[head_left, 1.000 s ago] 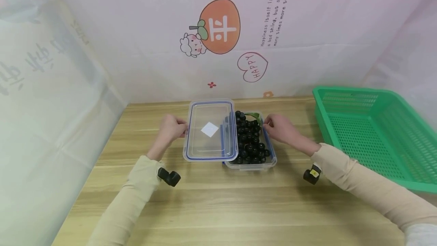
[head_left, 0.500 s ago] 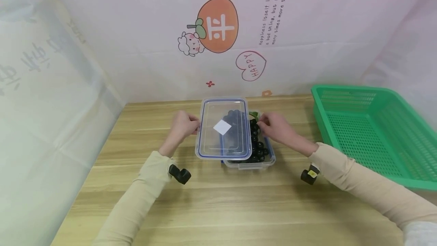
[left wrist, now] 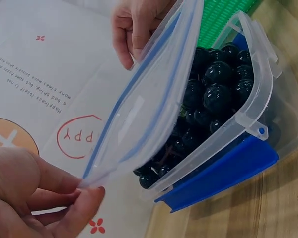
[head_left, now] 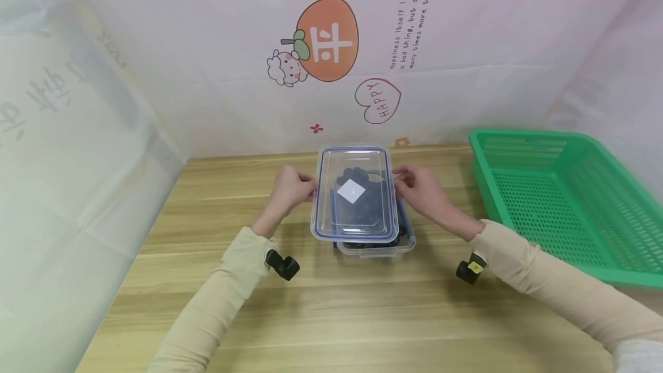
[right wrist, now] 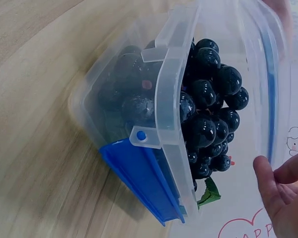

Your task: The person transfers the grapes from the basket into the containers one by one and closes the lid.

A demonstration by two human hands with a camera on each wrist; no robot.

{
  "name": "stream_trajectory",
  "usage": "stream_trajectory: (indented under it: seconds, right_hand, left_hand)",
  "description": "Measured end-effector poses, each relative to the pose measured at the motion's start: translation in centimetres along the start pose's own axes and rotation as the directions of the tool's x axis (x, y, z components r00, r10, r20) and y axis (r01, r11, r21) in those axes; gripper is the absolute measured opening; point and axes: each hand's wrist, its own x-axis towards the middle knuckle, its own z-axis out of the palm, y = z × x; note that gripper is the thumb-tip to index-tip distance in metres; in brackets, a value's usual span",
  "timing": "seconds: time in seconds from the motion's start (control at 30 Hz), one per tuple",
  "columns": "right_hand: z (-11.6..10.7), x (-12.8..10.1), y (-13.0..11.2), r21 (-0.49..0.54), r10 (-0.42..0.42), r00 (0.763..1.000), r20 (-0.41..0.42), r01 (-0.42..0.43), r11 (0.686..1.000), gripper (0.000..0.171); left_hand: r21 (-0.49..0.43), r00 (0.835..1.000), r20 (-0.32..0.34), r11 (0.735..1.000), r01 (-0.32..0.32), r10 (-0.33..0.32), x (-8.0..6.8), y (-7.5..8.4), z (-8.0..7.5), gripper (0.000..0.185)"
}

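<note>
Left hand (head_left: 291, 190) pinches the lid's (head_left: 355, 193) left edge, thumb and fingers (left wrist: 84, 201) closed on the rim. Right hand (head_left: 418, 190) holds the lid's right edge; head view shows fingers curled at the rim, but the right wrist view cuts off most of the hand, exact pinch hard to tell. Lid hovers over the box (head_left: 377, 243), not seated, gap visible in the wrist views. Grapes (right wrist: 211, 111) in the box, mostly hidden under the lid from the head view. Box at mid-table (head_left: 331, 304), far side. Green basket (head_left: 564, 200) at right, cut off by the frame edge.
</note>
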Motion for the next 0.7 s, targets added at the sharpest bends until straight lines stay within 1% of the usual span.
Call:
stream_trajectory:
  seconds: [0.1,0.27,0.37,0.43,0.57,0.63,0.7]
  right_hand:
    - [-0.1,0.0,0.2,-0.001,-0.014,1.000,-0.027,0.014,1.000,0.027]
    - [-0.4,0.1,0.6,0.012,-0.058,0.995,-0.081,0.059,0.998,0.029]
    - [-0.5,0.2,0.7,0.020,-0.079,0.991,-0.110,0.082,0.996,0.029]
    - [-0.7,0.2,0.6,0.024,-0.087,0.989,-0.120,0.090,0.996,0.028]
    - [-0.9,0.2,0.9,0.028,-0.120,0.982,-0.145,0.126,0.992,0.027]
    - [-1.0,0.2,1.1,0.014,-0.146,0.976,-0.162,0.150,0.989,0.027]
    - [-1.0,0.2,1.2,0.018,-0.171,0.969,-0.178,0.177,0.984,0.029]
  left_hand:
    - [-0.059,1.000,-0.005,0.998,-0.024,0.024,0.2,-0.1,0.1,0.025]
    - [-0.153,0.994,-0.029,0.983,-0.104,0.101,0.2,-0.1,0.1,0.028]
    - [-0.178,0.989,-0.039,0.973,-0.145,0.140,0.2,-0.1,0.1,0.029]
    - [-0.179,0.984,-0.035,0.968,-0.177,0.173,0.1,-0.1,0.1,0.028]
    - [-0.165,0.965,0.001,0.952,-0.258,0.262,0.2,-0.4,0.0,0.028]
    - [-0.153,0.951,0.024,0.941,-0.301,0.308,0.3,-0.6,-0.1,0.029]
    - [-0.122,0.934,0.041,0.929,-0.349,0.356,0.3,-0.7,-0.1,0.030]
